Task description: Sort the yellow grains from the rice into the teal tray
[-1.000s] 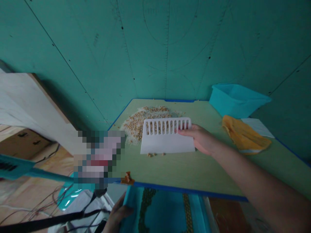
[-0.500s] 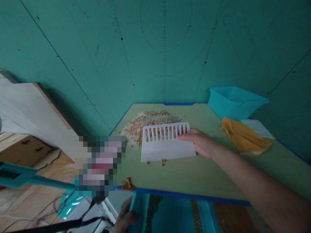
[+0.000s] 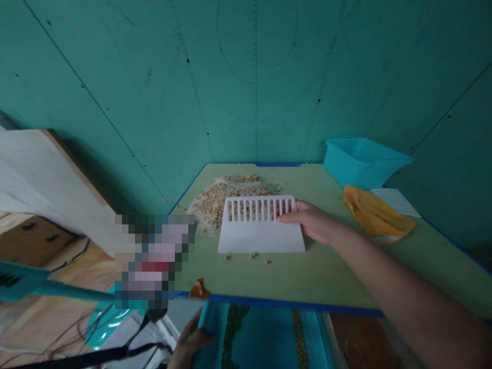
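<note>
My right hand [image 3: 315,223] grips the right end of a white slotted scraper [image 3: 261,225] that stands on its long edge on the pale green table [image 3: 300,274]. A heap of grain mixed with white rice [image 3: 226,195] lies just behind the scraper, and a few loose grains [image 3: 253,256] lie in front of it. My left hand [image 3: 190,343] is below the table's near edge, fingers curled on the rim of a teal container [image 3: 261,335] held under that edge.
A teal tub [image 3: 363,161] stands at the back right, with a yellow cloth [image 3: 374,218] and a white sheet [image 3: 395,201] beside it. A small orange-brown bit [image 3: 200,291] sits on the near blue edge. Green wall panels close the back. Cables lie on the floor at left.
The scraper and my right hand have slid a little toward the near edge, and a few grains now lie further forward. My left hand keeps hold of the teal container.
</note>
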`<state>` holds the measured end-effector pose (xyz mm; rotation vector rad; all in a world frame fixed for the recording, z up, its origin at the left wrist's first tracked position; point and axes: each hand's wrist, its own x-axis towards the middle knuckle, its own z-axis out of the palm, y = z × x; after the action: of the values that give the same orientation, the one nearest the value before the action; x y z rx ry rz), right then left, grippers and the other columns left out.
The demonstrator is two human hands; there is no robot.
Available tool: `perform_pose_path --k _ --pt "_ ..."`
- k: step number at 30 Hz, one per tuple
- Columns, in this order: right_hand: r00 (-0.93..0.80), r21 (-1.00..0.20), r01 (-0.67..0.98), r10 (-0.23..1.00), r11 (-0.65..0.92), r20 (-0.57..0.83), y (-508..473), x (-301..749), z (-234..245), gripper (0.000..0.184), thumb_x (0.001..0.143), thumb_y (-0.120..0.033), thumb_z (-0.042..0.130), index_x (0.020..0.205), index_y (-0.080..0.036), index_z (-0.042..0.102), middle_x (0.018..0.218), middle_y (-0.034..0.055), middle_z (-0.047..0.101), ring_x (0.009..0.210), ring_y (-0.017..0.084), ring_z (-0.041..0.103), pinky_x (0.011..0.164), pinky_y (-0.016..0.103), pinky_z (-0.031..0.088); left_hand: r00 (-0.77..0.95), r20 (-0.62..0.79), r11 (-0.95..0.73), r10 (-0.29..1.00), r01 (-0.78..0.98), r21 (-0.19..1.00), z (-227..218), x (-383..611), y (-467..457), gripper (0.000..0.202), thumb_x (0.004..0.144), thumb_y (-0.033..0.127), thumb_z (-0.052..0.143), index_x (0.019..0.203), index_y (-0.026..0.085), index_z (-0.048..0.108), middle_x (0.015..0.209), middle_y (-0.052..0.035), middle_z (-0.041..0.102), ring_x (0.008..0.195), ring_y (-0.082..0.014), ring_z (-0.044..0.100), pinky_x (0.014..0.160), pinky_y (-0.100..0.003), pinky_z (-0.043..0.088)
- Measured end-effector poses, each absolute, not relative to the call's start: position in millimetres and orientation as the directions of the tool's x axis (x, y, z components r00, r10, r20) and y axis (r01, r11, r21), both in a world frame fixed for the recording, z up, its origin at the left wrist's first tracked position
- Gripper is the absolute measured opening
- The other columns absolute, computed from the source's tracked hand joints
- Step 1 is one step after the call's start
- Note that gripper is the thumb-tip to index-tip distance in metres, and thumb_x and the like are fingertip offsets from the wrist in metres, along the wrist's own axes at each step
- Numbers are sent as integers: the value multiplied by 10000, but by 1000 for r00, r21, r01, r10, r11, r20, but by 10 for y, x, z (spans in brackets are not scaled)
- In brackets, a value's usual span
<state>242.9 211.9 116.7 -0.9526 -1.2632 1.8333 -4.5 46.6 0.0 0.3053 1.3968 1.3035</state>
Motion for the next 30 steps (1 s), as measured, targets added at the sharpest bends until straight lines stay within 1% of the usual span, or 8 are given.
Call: perform_pose_path --k 3,6,10,12,14,17,20,30 --pt "-487 -952 -112 851 -283 -196 2120 2453 1219 255 558 -167 658 805 -148 599 707 6 650 608 107 571 601 233 412 -343 -512 335 788 -459 823 -11 -58 462 275 315 2 553 424 220 680 255 60 522 277 -53 353 344 -182 217" --pt "-489 -963 -61 849 -263 -201 2121 2488 1275 205 590 -211 650 776 -139 603 668 5 641 595 101 564 604 231 412 -351 -490 351 798 -391 851 -25 -113 450 237 320 -14 597 377 211 644 279 56 533 305 -81 377 358 -214 260" --pt "-491 -980 30 851 -197 -186 2136 2549 1305 240 604 -216 654 826 -153 590 723 14 640 615 111 564 594 236 416 -300 -484 375 822 -355 857 -46 -166 432 252 360 -32 608 483 180 668 283 62 476 312 -100 370 366 -249 284" --pt "-489 -983 71 853 -172 -184 2145 2575 1305 302 603 -205 660 888 -167 568 754 12 635 624 114 563 588 237 417 -282 -488 376 826 -370 850 -62 -178 425 267 377 -28 613 556 157 684 283 65 448 308 -98 370 368 -251 286" --pt "-490 -982 97 851 -163 -190 2151 2590 1303 339 606 -205 663 923 -176 548 765 7 628 630 113 562 590 237 419 -266 -493 371 829 -398 839 -77 -191 418 262 377 -25 617 564 146 682 275 76 421 300 -88 360 375 -250 290" --pt "-489 -978 111 846 -178 -210 2149 2592 1305 400 609 -206 662 981 -182 518 765 1 624 636 115 565 600 242 426 -264 -490 350 831 -438 828 -78 -229 413 228 365 -31 610 485 157 655 275 77 427 297 -76 357 385 -244 285" --pt "-482 -974 113 846 -199 -229 2133 2576 1308 433 616 -200 652 1018 -172 495 752 1 623 626 116 565 594 244 429 -297 -495 348 817 -429 833 -50 -282 417 227 376 -29 596 470 171 646 283 70 458 299 -79 366 381 -233 252" --pt "-558 -978 96 803 -187 -208 2103 2533 1275 295 626 -183 637 904 -178 538 718 -10 609 591 99 553 558 222 421 -335 -553 400 763 -426 811 36 -310 445 177 350 16 579 357 192 577 258 71 448 307 -76 352 411 -236 244"
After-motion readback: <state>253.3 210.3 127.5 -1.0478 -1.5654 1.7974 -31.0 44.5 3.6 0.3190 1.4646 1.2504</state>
